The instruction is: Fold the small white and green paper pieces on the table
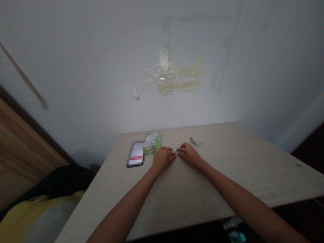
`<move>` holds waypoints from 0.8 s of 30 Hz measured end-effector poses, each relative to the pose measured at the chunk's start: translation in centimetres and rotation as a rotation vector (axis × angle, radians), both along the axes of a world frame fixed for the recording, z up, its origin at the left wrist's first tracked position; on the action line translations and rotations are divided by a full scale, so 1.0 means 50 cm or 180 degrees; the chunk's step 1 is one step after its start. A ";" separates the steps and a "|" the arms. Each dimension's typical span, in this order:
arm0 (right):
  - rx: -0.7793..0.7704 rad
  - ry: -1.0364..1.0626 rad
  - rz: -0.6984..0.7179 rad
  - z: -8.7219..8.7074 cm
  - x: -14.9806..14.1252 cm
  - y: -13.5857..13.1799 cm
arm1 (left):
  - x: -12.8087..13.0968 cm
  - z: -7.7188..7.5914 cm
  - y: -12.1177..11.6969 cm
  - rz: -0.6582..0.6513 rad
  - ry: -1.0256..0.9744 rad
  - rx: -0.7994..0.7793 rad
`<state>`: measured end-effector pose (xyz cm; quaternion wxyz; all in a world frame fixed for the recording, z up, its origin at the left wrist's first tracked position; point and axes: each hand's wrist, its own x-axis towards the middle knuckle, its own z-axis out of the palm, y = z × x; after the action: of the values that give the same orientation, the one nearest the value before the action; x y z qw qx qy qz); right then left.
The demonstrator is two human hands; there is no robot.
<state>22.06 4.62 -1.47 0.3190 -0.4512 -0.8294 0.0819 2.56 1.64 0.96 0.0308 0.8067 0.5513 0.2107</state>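
Observation:
A small white-and-green packet (175, 150) is held low over the table between my two hands, mostly covered by fingers. My left hand (164, 158) has its fingertips closed on the packet's left side, with the thumb side near a larger green-and-white package (153, 141). From the right, my right hand (188, 154) pinches the other end. A crumpled small green-and-white wrapper (195, 141) lies just beyond my right hand. The exact contents of the held packet are too small to make out.
A phone (136, 154) with a blurred screen lies left of the green package, partly beneath or against it. The pale wooden table (215, 202) meets a wall (101, 67) with old tape (174, 77) behind. Yellow and grey cloth (43, 219) sits low at the left.

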 end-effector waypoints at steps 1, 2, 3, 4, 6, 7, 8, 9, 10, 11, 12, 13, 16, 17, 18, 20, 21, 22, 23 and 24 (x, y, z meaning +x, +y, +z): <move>0.0001 -0.0008 0.0006 0.000 0.000 0.000 | -0.001 0.001 0.000 -0.0006 0.0036 0.0019; 0.0003 -0.0015 0.0008 0.001 0.001 0.000 | -0.001 0.002 -0.001 -0.0003 0.0069 0.0028; 0.0006 -0.0024 0.0013 0.002 0.001 0.000 | -0.002 0.003 -0.002 0.0005 0.0094 0.0022; 0.0014 -0.0036 0.0026 0.002 0.002 0.000 | -0.002 0.004 -0.002 0.0013 0.0109 0.0002; 0.0043 -0.0062 0.0074 0.004 0.003 -0.001 | -0.002 0.005 -0.002 0.0007 0.0104 -0.0053; 0.0057 -0.0084 0.0116 0.005 0.005 -0.001 | -0.003 0.005 -0.002 -0.0008 0.0085 -0.0077; 0.0070 -0.0112 0.0166 0.005 0.006 -0.001 | -0.003 0.004 -0.001 -0.0028 0.0062 -0.0091; 0.0082 -0.0149 0.0219 0.006 0.008 -0.001 | -0.004 0.004 0.000 -0.0051 0.0038 -0.0094; 0.0093 -0.0189 0.0267 0.007 0.010 -0.001 | -0.005 0.003 0.000 -0.0072 0.0015 -0.0085; 0.0102 -0.0233 0.0311 0.008 0.012 0.000 | -0.005 0.002 0.001 -0.0098 -0.0005 -0.0075; 0.0111 -0.0280 0.0349 0.009 0.015 0.000 | -0.006 0.001 0.002 -0.0127 -0.0022 -0.0067; 0.0122 -0.0319 0.0372 0.010 0.017 0.000 | -0.007 0.001 0.003 -0.0155 -0.0035 -0.0067; 0.0153 -0.0402 0.0404 0.016 0.023 0.000 | -0.010 -0.001 0.004 -0.0188 -0.0045 -0.0101; 0.0166 -0.0422 0.0409 0.019 0.024 0.000 | -0.011 -0.001 0.005 -0.0185 -0.0037 -0.0110; 0.0179 -0.0441 0.0415 0.021 0.026 -0.001 | -0.011 -0.002 0.005 -0.0177 -0.0026 -0.0114; 0.0204 -0.0483 0.0444 0.026 0.028 -0.003 | -0.011 -0.003 0.006 -0.0166 0.0000 -0.0117; 0.0210 -0.0492 0.0457 0.028 0.029 -0.005 | -0.012 -0.004 0.006 -0.0154 0.0006 -0.0114; 0.0205 -0.0493 0.0470 0.030 0.030 -0.006 | -0.012 -0.005 0.007 -0.0133 0.0008 -0.0105; 0.0188 -0.0490 0.0486 0.032 0.031 -0.008 | -0.012 -0.007 0.007 -0.0107 0.0009 -0.0087; 0.0160 -0.0487 0.0505 0.035 0.031 -0.009 | -0.012 -0.009 0.008 -0.0079 0.0010 -0.0064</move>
<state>23.62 4.17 0.27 0.2584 -0.3809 -0.8863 0.0514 1.98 2.05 0.53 0.0406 0.8135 0.5434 0.2034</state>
